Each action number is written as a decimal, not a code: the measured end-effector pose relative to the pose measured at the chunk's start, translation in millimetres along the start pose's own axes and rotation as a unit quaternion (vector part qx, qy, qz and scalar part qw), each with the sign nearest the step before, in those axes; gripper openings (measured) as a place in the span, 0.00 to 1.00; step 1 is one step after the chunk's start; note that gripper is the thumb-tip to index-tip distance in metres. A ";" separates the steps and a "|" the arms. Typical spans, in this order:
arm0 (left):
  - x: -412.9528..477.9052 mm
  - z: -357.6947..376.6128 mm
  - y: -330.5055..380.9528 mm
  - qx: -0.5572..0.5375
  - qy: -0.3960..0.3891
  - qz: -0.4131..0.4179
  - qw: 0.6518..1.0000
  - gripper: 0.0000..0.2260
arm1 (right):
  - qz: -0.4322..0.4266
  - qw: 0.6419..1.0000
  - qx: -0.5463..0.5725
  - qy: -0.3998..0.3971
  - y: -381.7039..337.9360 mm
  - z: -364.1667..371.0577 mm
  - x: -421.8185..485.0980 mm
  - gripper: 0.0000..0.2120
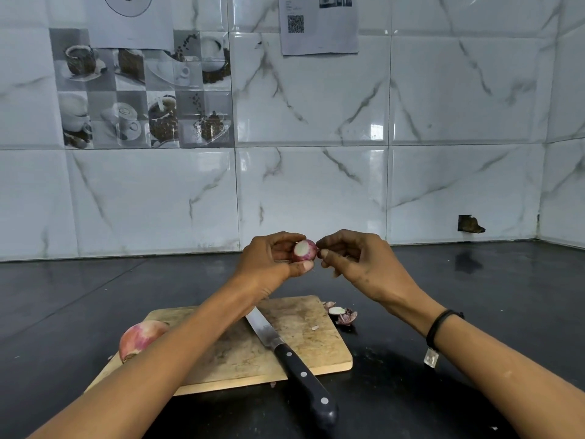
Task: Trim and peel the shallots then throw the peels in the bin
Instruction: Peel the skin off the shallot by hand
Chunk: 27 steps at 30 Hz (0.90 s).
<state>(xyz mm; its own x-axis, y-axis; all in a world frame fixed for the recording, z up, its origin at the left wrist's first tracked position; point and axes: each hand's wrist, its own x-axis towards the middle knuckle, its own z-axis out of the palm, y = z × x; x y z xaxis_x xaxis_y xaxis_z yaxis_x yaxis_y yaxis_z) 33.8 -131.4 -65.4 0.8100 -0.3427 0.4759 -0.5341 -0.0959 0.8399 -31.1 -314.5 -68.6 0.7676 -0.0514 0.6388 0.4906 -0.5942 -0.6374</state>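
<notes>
While the left hand (272,264) grips a cut shallot (304,250), the right hand (357,261) pinches its skin, indistinctly; the left forearm (177,353) half hides a second shallot (139,339).

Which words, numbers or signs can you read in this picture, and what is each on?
Nothing can be read for certain.
Right sheet: small print, too blurred to read; a QR code, no legible text.
Left sheet: a circle with a dark mark, cut off at the top edge; unreadable.
Knife and board: no lettering shows.
</notes>
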 end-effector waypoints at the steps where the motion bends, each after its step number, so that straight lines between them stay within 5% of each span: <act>1: 0.5 1.1 -0.5 -0.018 -0.008 -0.008 1.000 0.19 | -0.005 1.000 -0.007 -0.001 -0.2 -0.5 0.1 0.06; 11: -1.1 6.8 8.6 -0.307 -0.057 -0.073 0.947 0.11 | -0.014 0.998 0.038 0.037 -9.4 -4.5 -2.0 0.07; 27: -7.3 9.3 17.2 -0.365 -0.088 -0.116 0.920 0.15 | -0.074 0.996 0.020 0.048 -16.2 -1.0 -3.1 0.09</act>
<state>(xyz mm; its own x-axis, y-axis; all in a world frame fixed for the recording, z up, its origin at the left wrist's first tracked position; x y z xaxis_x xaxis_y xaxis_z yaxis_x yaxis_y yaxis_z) 16.4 -139.2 -56.8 0.7954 -0.5445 0.2660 0.0051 0.4449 0.8956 -41.9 -305.6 -59.8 0.6437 -0.0431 0.7641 0.6131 -0.5685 -0.5486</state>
